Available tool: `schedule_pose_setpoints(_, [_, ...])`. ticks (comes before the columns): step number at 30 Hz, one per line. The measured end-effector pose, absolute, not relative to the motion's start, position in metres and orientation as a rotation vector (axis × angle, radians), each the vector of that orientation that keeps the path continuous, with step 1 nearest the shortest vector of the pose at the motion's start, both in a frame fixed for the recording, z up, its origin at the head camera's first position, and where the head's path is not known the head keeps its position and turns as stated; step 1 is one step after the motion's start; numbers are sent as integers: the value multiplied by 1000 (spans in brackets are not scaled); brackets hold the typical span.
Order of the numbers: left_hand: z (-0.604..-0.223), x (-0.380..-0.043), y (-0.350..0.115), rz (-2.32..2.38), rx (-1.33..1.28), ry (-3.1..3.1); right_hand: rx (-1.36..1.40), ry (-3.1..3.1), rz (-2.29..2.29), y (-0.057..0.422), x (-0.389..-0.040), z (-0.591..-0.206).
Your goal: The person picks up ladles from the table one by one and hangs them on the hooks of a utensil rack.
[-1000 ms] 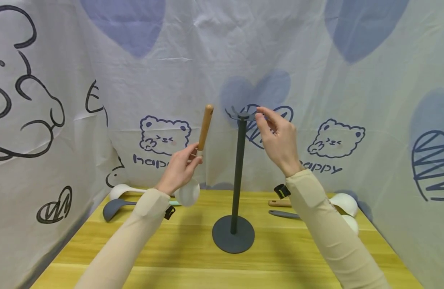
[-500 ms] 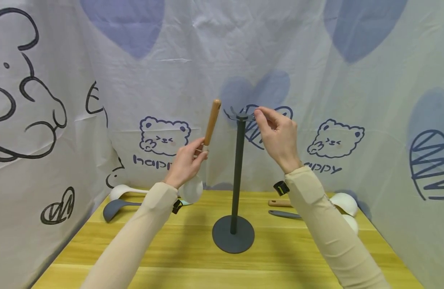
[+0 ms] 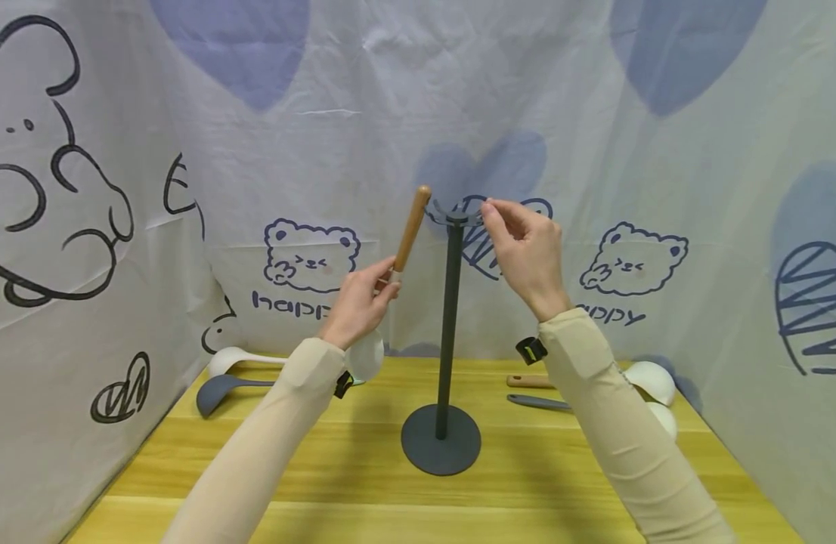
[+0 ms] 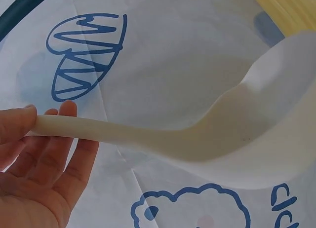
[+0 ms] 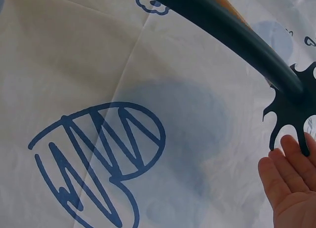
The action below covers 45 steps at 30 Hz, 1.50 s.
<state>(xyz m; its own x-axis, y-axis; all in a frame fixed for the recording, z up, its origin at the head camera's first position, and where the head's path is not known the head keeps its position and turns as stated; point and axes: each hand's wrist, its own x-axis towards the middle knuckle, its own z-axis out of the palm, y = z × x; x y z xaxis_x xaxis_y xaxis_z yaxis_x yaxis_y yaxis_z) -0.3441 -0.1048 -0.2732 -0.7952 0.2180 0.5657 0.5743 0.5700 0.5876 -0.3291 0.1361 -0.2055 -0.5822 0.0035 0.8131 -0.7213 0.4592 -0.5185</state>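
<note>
My left hand point(image 3: 360, 298) holds a ladle with a wooden handle and white head point(image 3: 413, 230); the fingers and thumb pinch the white neck just below the wood. The handle tilts up to the right, its tip close to the left hooks of a dark utensil stand point(image 3: 448, 325). In the left wrist view the ladle's bowl point(image 4: 276, 124) hangs beyond the fingertips. My right hand point(image 3: 530, 253) pinches a hook on the right of the stand's top. The right wrist view has fingers point(image 5: 291, 173) against the hook crown point(image 5: 298, 112); the thumb is hidden there.
On the wooden table point(image 3: 363, 483), a white ladle point(image 3: 230, 359) and a grey ladle point(image 3: 217, 393) lie at the left. At the right lie a wooden handle point(image 3: 527, 381), a grey handle point(image 3: 537, 402) and white ladle heads point(image 3: 652, 381), partly behind the right arm. Printed cloth surrounds the table.
My left hand has carried the ladle right and slightly up, bringing the handle's tip close to the stand's hooks. The right hand has stayed almost still at the stand's top.
</note>
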Motion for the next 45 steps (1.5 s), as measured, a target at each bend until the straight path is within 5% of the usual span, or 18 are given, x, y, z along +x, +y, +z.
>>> schedule_pose_setpoints(45, [-289,-354,-87,-1141,-749,-2440,691,-2059,1237,143,-334,-203])
